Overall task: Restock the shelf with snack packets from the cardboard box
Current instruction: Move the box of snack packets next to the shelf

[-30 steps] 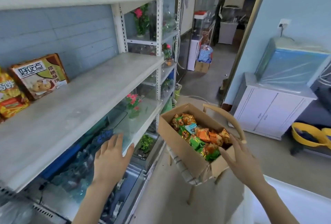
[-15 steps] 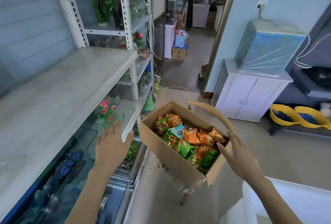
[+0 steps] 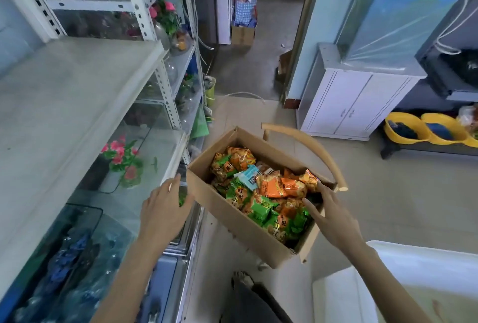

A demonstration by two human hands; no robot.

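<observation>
The cardboard box (image 3: 232, 222) sits tilted on a chair with a curved wooden back (image 3: 310, 145), full of orange and green snack packets (image 3: 271, 188). The right hand (image 3: 333, 222) reaches in from the box's 4 o'clock end, fingers spread wide over the packets and gripping none of them; actual contact cannot be told. The left hand (image 3: 163, 209) hovers at the box's 9 o'clock, just beside its corner, fingers relaxed and holding nothing. The grey shelf (image 3: 64, 105) runs off toward 10 o'clock. A white cabinet (image 3: 349, 105) stands at 1 o'clock.
</observation>
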